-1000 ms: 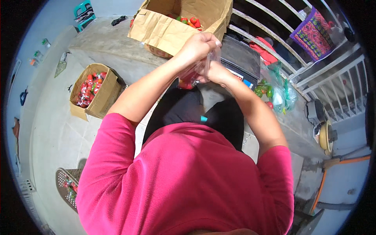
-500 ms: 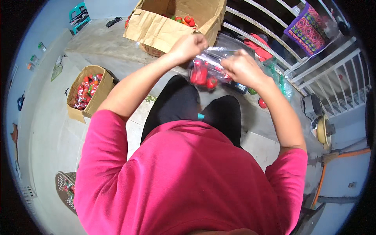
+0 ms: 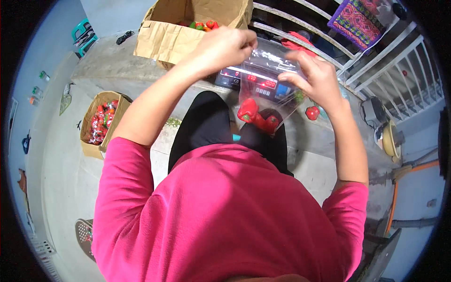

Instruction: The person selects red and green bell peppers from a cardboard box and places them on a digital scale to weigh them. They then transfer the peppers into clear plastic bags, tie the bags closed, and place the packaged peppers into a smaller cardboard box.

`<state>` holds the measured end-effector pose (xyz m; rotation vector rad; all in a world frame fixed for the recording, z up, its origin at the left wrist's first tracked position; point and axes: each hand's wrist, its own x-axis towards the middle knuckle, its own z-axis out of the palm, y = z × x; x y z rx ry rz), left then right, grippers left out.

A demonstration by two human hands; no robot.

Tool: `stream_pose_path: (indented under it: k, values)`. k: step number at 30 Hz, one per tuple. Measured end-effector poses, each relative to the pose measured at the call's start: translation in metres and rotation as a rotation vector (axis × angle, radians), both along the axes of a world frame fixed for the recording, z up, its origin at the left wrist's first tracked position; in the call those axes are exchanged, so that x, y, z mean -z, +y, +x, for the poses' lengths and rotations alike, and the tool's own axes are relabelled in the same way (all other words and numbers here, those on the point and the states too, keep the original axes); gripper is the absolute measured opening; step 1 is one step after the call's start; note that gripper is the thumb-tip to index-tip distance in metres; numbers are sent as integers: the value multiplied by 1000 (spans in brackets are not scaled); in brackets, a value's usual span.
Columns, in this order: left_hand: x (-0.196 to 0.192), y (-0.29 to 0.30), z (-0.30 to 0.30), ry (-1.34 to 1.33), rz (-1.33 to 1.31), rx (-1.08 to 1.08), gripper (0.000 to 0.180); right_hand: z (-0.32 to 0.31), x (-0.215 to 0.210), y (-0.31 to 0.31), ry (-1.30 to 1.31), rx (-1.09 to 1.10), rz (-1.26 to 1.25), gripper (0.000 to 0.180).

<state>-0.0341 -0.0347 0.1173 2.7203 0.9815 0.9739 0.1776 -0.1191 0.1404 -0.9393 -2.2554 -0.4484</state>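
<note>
Chair [image 3: 86, 46]: here on the far left, teal, up by the wall.
Basket [image 3: 86, 237]: brown with holes, on the floor, partly hidden by the pink sleeve.
Small box [image 3: 116, 127]: cardboard, flaps out, on the floor, filled with red peppers in shiny clear wrapping.
Cord [image 3: 124, 37]: a black bundle lying on the grey ledge [image 3: 101, 68].
Big box [image 3: 162, 43]: and there it is on the ledge, brown, wide open, with loose red and green peppers [image 3: 209, 25] inside.
Left hand [image 3: 228, 47]: fingertips together, pinched on the upper left corner of the clear bag.
Scale [image 3: 229, 80]: black, its display glowing red, directly behind the bag.
Clear bag [image 3: 271, 107]: hanging between the two hands, in front of the scale, red peppers [image 3: 248, 110] gathered at its bottom, over the person's knees as seen from above.
Right hand [image 3: 314, 77]: at the bag's upper right, thumb and fingers apart; I can't tell whether they touch the film.
Loose pepper [image 3: 312, 113]: red, on the ledge just below that hand.
Woven bag [image 3: 357, 26]: purple, patterned, up against the white railing [image 3: 399, 70].
Basin [image 3: 390, 138]: yellowish, far right, near the wall.
</note>
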Motion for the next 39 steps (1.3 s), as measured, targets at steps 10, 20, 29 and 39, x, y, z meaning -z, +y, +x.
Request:
stream_pose_path:
  k: [10,20,29,39]
  values:
    - [-74,-45,-24,-115,-61,46,16,-12,-4,1,-257,115,-39,20]
    - [71,-60,-68,-582,-674,278,103,-55,-37,-24,436,-55,-96,23]
    - [184,-93,-35,-389,-1060,346,78,-98,-3,-14,151,-156,-184,19]
    - [135,-99,-43,-664,-1283,723,48,-69,-13,-22,177,-64,-351,20]
